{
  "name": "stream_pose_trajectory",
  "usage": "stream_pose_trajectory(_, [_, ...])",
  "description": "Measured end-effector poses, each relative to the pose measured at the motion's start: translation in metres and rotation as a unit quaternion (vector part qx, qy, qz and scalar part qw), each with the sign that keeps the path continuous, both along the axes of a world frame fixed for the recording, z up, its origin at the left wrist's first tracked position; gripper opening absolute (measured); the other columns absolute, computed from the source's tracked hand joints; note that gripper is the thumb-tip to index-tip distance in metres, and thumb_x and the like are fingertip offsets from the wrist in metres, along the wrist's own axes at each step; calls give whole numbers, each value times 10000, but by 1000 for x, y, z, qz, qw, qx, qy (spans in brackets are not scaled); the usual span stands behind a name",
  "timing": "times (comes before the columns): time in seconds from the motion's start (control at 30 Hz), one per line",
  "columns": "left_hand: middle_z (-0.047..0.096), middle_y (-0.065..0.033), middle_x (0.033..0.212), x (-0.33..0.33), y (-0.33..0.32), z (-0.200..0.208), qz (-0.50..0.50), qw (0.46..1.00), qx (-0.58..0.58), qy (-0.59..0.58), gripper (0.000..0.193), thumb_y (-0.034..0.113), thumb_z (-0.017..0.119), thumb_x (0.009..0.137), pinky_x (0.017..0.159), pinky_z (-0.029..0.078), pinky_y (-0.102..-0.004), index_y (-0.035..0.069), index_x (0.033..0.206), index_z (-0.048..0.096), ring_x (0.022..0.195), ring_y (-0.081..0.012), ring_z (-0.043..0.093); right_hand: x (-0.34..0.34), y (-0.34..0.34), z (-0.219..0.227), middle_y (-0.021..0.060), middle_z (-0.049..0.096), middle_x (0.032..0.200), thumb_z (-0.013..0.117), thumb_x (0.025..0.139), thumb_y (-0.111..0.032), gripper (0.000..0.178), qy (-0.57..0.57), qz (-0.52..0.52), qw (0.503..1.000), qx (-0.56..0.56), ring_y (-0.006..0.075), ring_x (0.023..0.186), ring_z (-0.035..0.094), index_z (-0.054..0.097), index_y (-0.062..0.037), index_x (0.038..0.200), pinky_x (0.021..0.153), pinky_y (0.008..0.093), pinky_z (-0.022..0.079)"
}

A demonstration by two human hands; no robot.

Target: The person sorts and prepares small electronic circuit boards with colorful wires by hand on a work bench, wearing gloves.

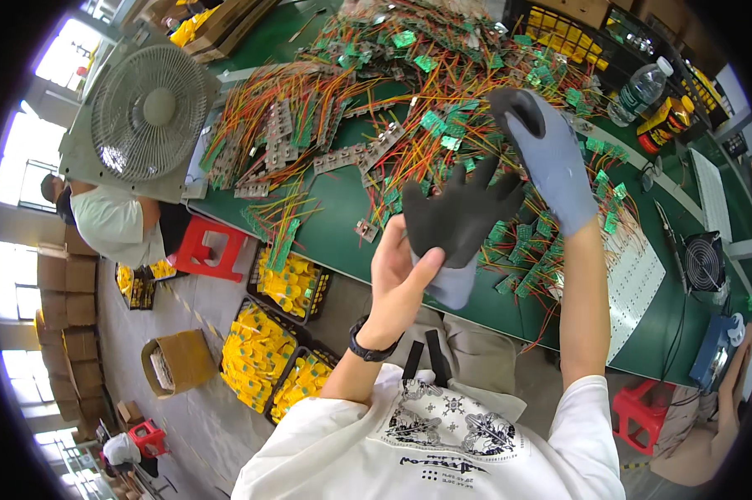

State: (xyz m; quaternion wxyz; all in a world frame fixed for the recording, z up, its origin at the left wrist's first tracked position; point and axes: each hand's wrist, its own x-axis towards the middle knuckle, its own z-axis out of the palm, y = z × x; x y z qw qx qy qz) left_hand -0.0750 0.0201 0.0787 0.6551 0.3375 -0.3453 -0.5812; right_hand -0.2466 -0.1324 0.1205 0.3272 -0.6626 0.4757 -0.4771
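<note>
My bare left hand (397, 283) is closed on a work glove (459, 218) with a black coated palm and a blue-grey cuff. It pinches the glove near the cuff, and the empty glove fingers fan out above the green table (342, 200). On my right hand (547, 154) is a matching glove; its dark fingers are curled together, and nothing shows in them. That hand hovers to the right, over a heap of small green circuit boards (455, 121) with red and yellow wires. Nearer the table edge lie more boards (526, 258).
A fan (152, 108) stands at the left. A bottle (640, 92), a yellow-and-red container (666, 125) and a perforated white sheet (634, 279) are at the right. Below the table are crates of yellow parts (257, 354), a cardboard box (178, 364) and red stools (209, 247). Other people sit nearby.
</note>
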Motion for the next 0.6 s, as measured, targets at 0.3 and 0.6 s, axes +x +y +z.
stream_pose_trajectory(0.3, [501,-122,1329,78,102,-29,-7,997,-37,63,815,136,826,713,1048,382,-367,-39,1367,371,1230,-208,495,31,131,62,83,625,964,764,707,-203,382,275,139,924,-229,273,903,602,631,-106,1053,741,387,474])
stream_pose_trajectory(0.6, [647,-47,1058,126,170,-68,81,984,13,161,431,58,754,794,809,510,-267,-4,1171,555,893,-109,626,137,262,3,119,550,1206,733,763,-231,481,210,368,885,-192,283,1012,581,597,-128,1213,845,380,474])
